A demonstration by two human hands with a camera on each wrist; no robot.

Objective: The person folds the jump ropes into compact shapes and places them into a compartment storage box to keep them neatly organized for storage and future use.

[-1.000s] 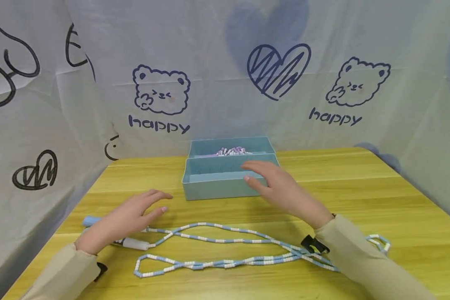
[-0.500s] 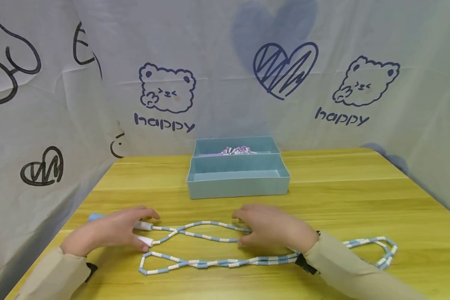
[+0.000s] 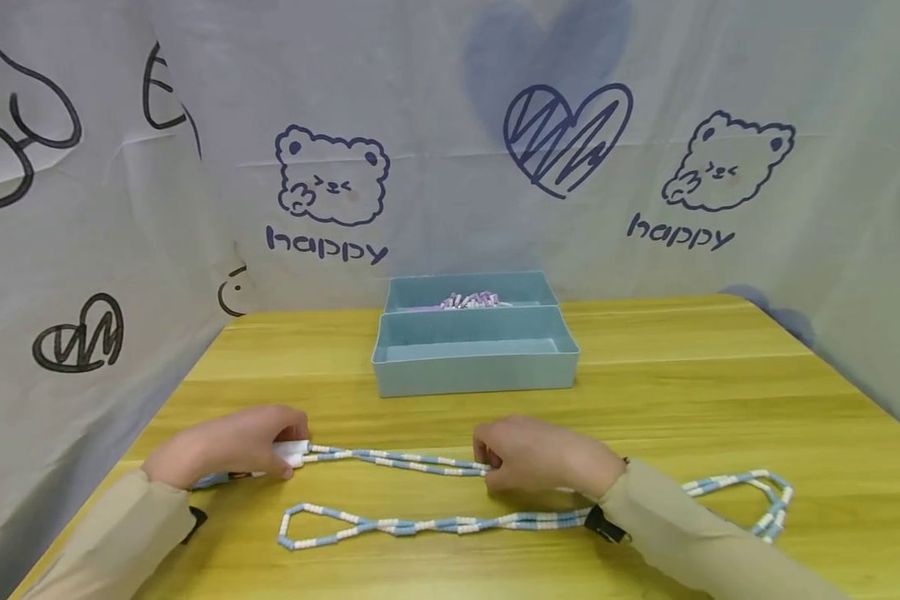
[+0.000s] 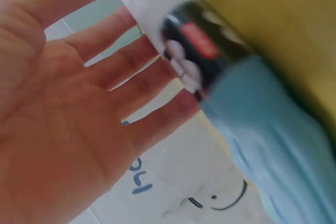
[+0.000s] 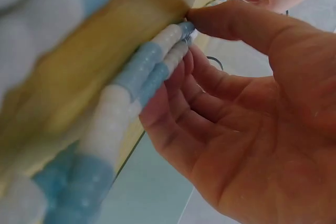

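A beaded jump rope [image 3: 412, 527] in blue and white lies folded lengthwise on the table, its loops running left and right. At its left end my left hand [image 3: 240, 442] holds the two handles by their white ends [image 3: 291, 452], thumb and fingers on either side. In the left wrist view one handle shows a blue grip [image 4: 262, 108] and a black band with a printed pattern. My right hand [image 3: 543, 457] pinches two strands side by side between thumb and fingers; the right wrist view shows these strands [image 5: 139, 66] close up. Part of the rope is hidden beneath the right hand and sleeve.
A light blue box [image 3: 476, 377] with a front and a back compartment stands at the table's far side. Purple and white beads [image 3: 471, 301] show in the back compartment. A printed white cloth [image 3: 435, 208] hangs behind the table and along both sides.
Both hands have come down to the rope; the right has moved away from the box. The left has gripped both handles together, the right two strands, and these strands now lie straighter and closer.
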